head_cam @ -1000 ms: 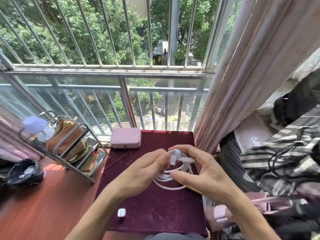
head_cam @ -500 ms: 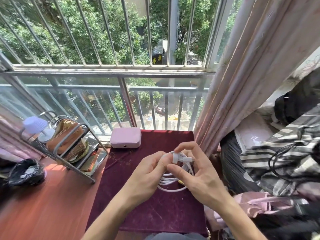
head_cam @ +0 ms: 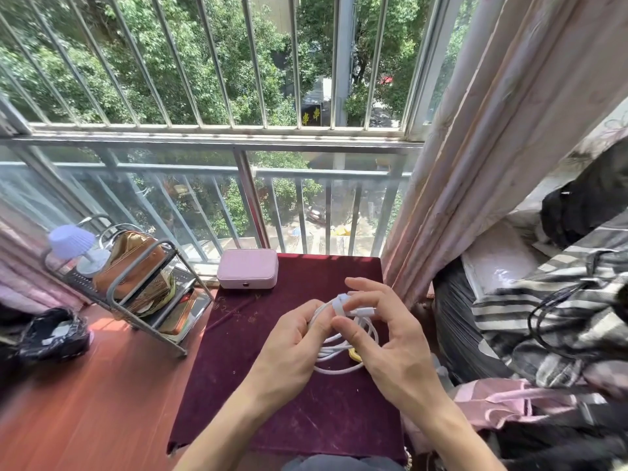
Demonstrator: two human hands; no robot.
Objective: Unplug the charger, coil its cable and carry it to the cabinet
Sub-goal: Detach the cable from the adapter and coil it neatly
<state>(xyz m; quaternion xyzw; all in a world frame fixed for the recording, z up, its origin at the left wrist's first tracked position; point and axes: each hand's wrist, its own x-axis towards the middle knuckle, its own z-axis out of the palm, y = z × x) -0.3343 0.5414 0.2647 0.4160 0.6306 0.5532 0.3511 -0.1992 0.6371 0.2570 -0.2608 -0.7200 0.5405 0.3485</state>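
Observation:
A white charger cable hangs coiled in several loops between both hands, above a dark red velvet-covered table. My left hand pinches the top of the coil with thumb and fingers. My right hand holds the cable's white plug end and strap at the top of the coil, with thumb and index finger on it and the other fingers spread. The charger block itself is hidden by the hands or out of view. No cabinet is visible.
A pink case lies at the table's far edge by the window railing. A metal rack with bags and a small lamp stands left on the wooden floor. A pink curtain and piled clothes crowd the right.
Both hands have shifted slightly away from me with the coil. The right hand's fingers have spread as it works the plug end at the top of the coil. The small white block on the table is gone from view.

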